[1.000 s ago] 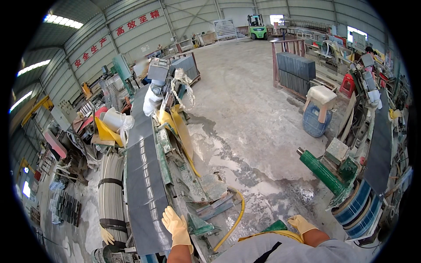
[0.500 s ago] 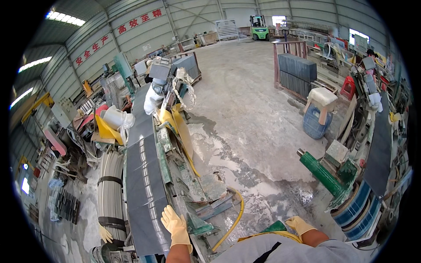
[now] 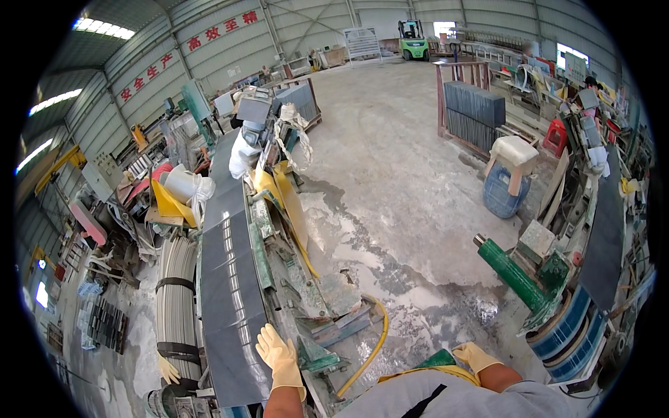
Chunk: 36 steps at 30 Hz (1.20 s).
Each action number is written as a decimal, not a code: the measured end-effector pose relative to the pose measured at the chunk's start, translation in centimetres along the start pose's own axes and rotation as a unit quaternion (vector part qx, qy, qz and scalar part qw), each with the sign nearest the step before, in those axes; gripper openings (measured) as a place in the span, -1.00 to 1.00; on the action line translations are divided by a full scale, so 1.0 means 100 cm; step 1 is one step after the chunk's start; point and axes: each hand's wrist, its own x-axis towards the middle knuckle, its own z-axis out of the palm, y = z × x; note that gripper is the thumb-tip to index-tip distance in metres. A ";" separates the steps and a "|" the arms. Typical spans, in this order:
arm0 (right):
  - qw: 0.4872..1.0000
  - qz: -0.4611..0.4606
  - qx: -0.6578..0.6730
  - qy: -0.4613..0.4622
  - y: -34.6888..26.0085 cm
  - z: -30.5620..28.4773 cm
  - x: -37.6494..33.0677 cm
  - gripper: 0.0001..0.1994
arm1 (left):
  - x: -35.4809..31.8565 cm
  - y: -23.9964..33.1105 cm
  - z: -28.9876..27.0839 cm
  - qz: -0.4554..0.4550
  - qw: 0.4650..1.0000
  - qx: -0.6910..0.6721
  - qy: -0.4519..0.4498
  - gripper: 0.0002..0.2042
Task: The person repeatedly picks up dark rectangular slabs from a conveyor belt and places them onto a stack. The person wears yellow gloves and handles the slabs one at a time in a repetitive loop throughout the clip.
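Pale yellow rubber over the left hand (image 3: 279,357), laid flat, back upward, at the right border of the nearest dark slab (image 3: 228,359), fingers straight and nearly together, grip uncurled with nothing clasped; probably set there for a light steadying of the edge, actual contact hard to confirm. Right hand (image 3: 477,357), gloved alike, held near the grey clothing (image 3: 453,400), beside a green patch (image 3: 437,359), fingers loosely bent and well apart from the slab; cannot tell how far parted, or whether clamped on anything. Ahead of the left hand, more dark slabs (image 3: 214,265) end to end along a green-railed machine bed (image 3: 262,258), presumably lined up for straight, even support. Just left, a bundle of pale strips (image 3: 178,313) bound by black straps (image 3: 175,283), likely against spreading; beside its lower end, another pale glove (image 3: 168,371), wearer unclear. Right of the machine bed, a yellow hose (image 3: 385,327) curving over wet floor (image 3: 432,299). Farther right, a green cylinder (image 3: 514,277) jutting outward. Beyond, a pale-topped stool (image 3: 514,153) over a blue drum (image 3: 505,194), then upright slabs (image 3: 475,104) in a reddish rack (image 3: 441,104), apparently for compact, safe standing. Farthest back, a green forklift (image 3: 414,46).
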 end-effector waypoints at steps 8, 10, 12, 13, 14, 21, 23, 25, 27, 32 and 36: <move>1.000 -0.016 0.023 -0.014 0.022 0.012 0.020 -0.67 | 0.001 0.003 -0.001 0.001 1.000 0.006 0.001 -0.13; 1.000 -0.019 0.015 -0.005 0.034 0.016 0.029 -0.67 | 0.003 0.007 -0.001 0.009 1.000 0.001 0.001 -0.13; 1.000 -0.006 0.008 -0.022 0.016 0.014 0.021 -0.67 | 0.000 -0.001 -0.003 0.000 1.000 0.012 0.000 -0.13; 1.000 0.002 0.006 -0.023 0.005 0.007 0.010 -0.67 | 0.000 -0.001 -0.001 0.001 1.000 0.013 0.002 -0.13; 1.000 0.002 0.008 -0.022 0.010 0.010 0.013 -0.68 | 0.001 -0.001 -0.001 0.003 1.000 0.014 0.004 -0.13; 0.999 -0.032 0.002 -0.010 0.033 0.021 0.030 -0.64 | 0.001 0.005 -0.003 0.005 1.000 0.004 0.001 -0.13; 0.999 -0.041 0.006 -0.007 0.034 0.023 0.031 -0.62 | 0.000 0.003 -0.003 0.006 1.000 0.006 0.007 -0.13; 0.999 -0.025 0.016 -0.012 0.035 0.025 0.033 -0.61 | 0.001 0.002 -0.001 0.006 1.000 0.007 0.012 -0.13; 0.999 -0.018 0.016 -0.021 0.037 0.025 0.036 -0.61 | 0.001 0.002 0.001 0.007 1.000 0.005 0.016 -0.13; 1.000 -0.012 -0.002 -0.021 0.024 0.019 0.024 -0.62 | 0.001 0.000 0.002 0.002 1.000 0.011 0.018 -0.13; 1.000 -0.001 -0.004 -0.028 0.019 0.016 0.021 -0.62 | 0.001 0.000 0.003 0.003 1.000 0.011 0.022 -0.12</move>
